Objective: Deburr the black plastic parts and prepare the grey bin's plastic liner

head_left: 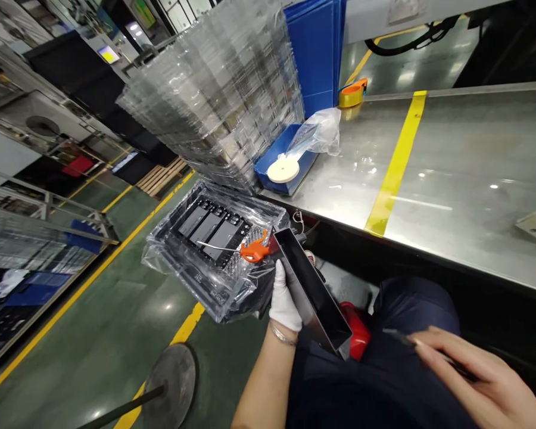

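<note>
Nearest the camera, the person's bare right hand [477,381] rests over the lap in dark blue trousers [411,322], fingers partly curled around a thin dark rod-like tool [406,339]; its far end is blurred, so what kind of tool it is cannot be told.

The left hand [284,298], in a white glove, has its grip closed on the near edge of a long glossy black rectangular channel part [312,286], holding it tilted, open side up, over the knees. A red object [357,333] lies just behind and partly under that part.

Just beside the left hand, a clear plastic tray wrapped in film [209,256] carries flat black panels, with an orange-handled cutter [254,252] lying on top. The tray's film appears partly opened and one part is out and in hand; the other panels remain seated, so the work looks to be at an early stage.

A tall stack of clear empty trays [218,83] and a blue bin [286,161] stand on the steel desk [473,173], well apart from both hands.
</note>
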A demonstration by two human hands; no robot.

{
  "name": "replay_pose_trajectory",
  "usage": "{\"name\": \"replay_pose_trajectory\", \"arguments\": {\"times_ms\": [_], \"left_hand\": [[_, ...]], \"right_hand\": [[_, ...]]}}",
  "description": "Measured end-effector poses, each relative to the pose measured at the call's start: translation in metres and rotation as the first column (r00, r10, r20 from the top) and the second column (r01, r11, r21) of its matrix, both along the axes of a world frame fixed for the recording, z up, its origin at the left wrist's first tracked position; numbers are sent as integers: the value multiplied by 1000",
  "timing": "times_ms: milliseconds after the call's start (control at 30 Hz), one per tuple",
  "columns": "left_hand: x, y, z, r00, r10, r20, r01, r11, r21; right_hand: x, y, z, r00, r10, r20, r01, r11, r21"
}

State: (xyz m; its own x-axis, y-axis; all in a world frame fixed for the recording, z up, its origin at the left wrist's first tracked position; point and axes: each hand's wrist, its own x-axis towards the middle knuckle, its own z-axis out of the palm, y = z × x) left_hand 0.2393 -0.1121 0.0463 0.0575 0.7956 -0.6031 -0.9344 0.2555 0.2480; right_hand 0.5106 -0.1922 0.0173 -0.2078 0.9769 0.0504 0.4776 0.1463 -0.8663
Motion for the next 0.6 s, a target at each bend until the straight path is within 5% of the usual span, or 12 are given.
{"name": "replay_pose_trajectory", "arguments": {"times_ms": [100, 233, 367, 467, 600], "left_hand": [[8, 1, 12, 999, 48, -23, -49, 996, -71], [12, -3, 12, 994, 108, -7, -108, 985, -135], [5, -7, 3, 999, 27, 31, -25, 998, -51], [2, -9, 1, 999, -9, 45, 9, 1000, -16], [2, -11, 1, 999, 35, 42, -32, 998, -59]], "right_hand": [[-20, 2, 25, 977, 206, 52, -211, 972, 108], [-41, 8, 44, 941, 331, 67, -337, 925, 174], [-46, 9, 46, 902, 417, 111, -431, 884, 182], [-45, 9, 43, 920, 382, 85, -391, 892, 228], [-46, 7, 40, 890, 442, 115, -455, 876, 160]]}}
